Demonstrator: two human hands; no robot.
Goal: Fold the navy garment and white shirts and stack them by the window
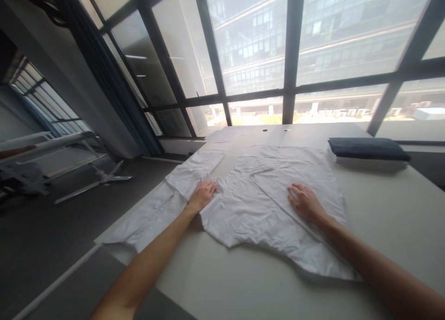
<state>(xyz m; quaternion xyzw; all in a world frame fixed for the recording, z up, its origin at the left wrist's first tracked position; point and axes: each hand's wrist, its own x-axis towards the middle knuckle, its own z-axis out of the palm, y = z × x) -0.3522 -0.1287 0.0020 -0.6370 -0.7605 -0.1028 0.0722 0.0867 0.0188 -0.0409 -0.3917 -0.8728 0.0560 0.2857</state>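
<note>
A white shirt (257,204), probably a long-sleeved garment, lies spread and wrinkled on a white table (385,227). My left hand (204,193) rests on the cloth where the sleeve joins the body, its fingers stretched out side by side over the fabric. Part of the sleeve (149,218) reaches left to the table's edge, beneath and past my left forearm. On the right side of the shirt's front lies my right hand (304,202), palm down with the fingers slightly spread and curved. The cloth under both palms is hidden.
A folded dark blue cloth (368,148) sits on a white folded stack (371,162) at the table's right. Papers or thin white sheets (222,139) lie at the far left. Large windows stand behind the table; a blue curtain (107,74) hangs to the left.
</note>
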